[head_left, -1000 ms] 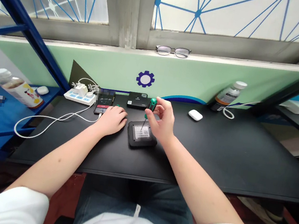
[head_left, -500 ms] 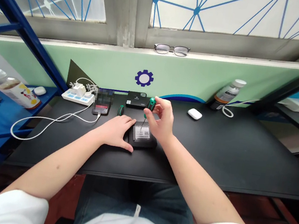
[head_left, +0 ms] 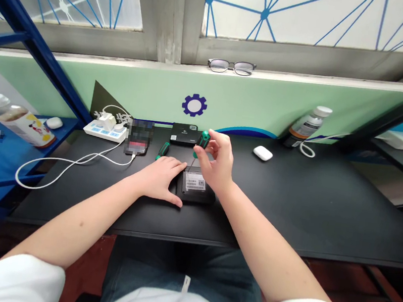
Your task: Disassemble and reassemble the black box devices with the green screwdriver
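Observation:
A flat black device (head_left: 197,196) with a white label lies on the black desk, in front of me. My left hand (head_left: 162,179) rests at its left side, thumb and fingers spread, steadying its edge. In my right hand (head_left: 218,162) is a green and black screwdriver (head_left: 202,142), held by the handle between thumb and fingers. Its thin shaft slants down to the upper left part of the device; the exact tip contact is too small to tell. Just beyond my left hand lies a second green and black screwdriver (head_left: 163,150).
Behind the device sits a black box (head_left: 183,135). A phone (head_left: 139,138) on a white cable and a power strip (head_left: 105,130) are at the left. A white case (head_left: 262,153) and a bottle (head_left: 308,127) stand to the right.
The device and my left hand have shifted slightly right. The screwdriver tip has moved a little left, toward the device's upper left. The second screwdriver shows more of its length.

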`<control>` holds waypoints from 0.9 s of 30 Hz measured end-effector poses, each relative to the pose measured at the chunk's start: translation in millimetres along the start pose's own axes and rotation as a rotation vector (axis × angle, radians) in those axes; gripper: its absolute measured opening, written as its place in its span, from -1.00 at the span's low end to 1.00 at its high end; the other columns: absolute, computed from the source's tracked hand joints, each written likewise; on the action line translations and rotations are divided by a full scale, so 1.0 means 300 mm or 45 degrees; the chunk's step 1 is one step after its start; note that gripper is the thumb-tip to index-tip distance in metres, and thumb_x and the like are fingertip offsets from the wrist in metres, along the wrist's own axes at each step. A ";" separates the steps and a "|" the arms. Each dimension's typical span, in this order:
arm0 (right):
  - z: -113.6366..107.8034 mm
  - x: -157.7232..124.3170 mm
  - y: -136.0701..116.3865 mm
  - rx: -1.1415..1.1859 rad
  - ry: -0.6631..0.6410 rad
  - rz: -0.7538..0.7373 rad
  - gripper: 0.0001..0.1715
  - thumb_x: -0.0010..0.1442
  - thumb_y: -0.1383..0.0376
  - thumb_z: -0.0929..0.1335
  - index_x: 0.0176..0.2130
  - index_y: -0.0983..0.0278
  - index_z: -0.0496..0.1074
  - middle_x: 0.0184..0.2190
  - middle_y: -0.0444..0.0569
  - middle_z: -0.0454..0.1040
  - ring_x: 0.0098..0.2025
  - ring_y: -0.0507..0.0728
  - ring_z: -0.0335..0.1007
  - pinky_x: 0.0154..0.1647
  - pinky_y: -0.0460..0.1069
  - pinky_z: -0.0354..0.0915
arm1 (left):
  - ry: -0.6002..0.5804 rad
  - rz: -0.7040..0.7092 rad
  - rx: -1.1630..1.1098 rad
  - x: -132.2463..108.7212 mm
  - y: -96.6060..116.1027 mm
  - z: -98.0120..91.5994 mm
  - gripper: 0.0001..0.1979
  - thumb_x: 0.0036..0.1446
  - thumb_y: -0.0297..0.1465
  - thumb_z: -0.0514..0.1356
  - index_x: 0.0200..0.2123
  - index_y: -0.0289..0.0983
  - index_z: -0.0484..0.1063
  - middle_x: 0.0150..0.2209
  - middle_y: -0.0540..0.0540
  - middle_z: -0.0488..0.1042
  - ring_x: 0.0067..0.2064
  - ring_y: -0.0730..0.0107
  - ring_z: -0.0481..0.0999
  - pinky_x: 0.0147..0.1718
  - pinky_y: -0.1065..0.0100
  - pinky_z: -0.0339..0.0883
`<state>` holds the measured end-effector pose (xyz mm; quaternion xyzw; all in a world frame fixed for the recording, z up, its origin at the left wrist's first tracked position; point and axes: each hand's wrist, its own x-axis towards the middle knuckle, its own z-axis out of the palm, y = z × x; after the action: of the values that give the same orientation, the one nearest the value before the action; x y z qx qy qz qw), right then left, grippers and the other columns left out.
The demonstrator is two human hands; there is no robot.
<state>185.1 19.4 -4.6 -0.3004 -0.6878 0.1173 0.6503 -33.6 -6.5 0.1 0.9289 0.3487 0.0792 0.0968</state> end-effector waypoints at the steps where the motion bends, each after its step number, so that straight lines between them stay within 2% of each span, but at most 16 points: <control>1: -0.001 0.001 -0.002 -0.015 -0.012 -0.007 -0.50 0.44 0.13 0.42 0.29 -0.02 0.31 0.08 0.04 0.37 -0.14 0.11 0.49 -0.20 0.09 0.63 | 0.005 0.009 -0.005 0.002 0.005 0.000 0.18 -0.07 0.31 0.44 0.42 -0.31 0.30 0.30 -0.42 0.44 0.32 -0.30 0.43 0.32 -0.15 0.25; 8: -0.005 0.007 -0.027 -0.039 -0.074 -0.130 -0.54 0.45 0.19 0.41 0.27 0.00 0.34 0.03 0.02 0.40 -0.18 0.09 0.50 -0.23 0.07 0.64 | 0.005 -0.007 -0.014 0.010 0.039 0.007 0.19 -0.14 0.34 0.44 0.38 -0.30 0.33 0.28 -0.43 0.47 0.29 -0.29 0.47 0.28 -0.13 0.34; 14: -0.005 0.001 -0.033 -0.066 -0.113 -0.070 -0.54 0.43 0.17 0.42 0.26 0.02 0.34 0.04 0.03 0.41 -0.18 0.10 0.50 -0.22 0.11 0.64 | -0.014 0.003 -0.060 0.006 0.026 0.035 0.30 -0.14 0.35 0.43 0.47 -0.32 0.18 0.46 -0.50 0.28 0.49 -0.34 0.25 0.40 -0.18 0.20; 20: 0.008 0.003 -0.040 -0.048 -0.085 -0.119 -0.53 0.42 0.25 0.43 0.24 0.02 0.33 0.03 0.02 0.38 -0.18 0.09 0.50 -0.24 0.07 0.61 | -0.043 0.030 -0.067 0.004 0.021 0.045 0.38 -0.14 0.34 0.43 0.52 -0.37 0.07 0.51 -0.53 0.18 0.54 -0.34 0.15 0.45 -0.18 0.10; 27: 0.016 0.005 -0.056 -0.053 -0.133 -0.152 -0.62 0.42 0.23 0.41 0.18 0.08 0.33 -0.02 0.02 0.45 -0.21 0.11 0.49 -0.27 0.09 0.57 | 0.010 0.056 -0.077 0.002 0.027 0.034 0.15 -0.01 0.20 0.46 0.49 -0.20 0.16 0.48 -0.39 0.27 0.49 -0.28 0.27 0.37 -0.17 0.22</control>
<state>176.0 8.1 5.3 -0.2658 -0.7398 0.0794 0.6130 -25.9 -13.3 -7.9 0.9327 0.3259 0.0955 0.1218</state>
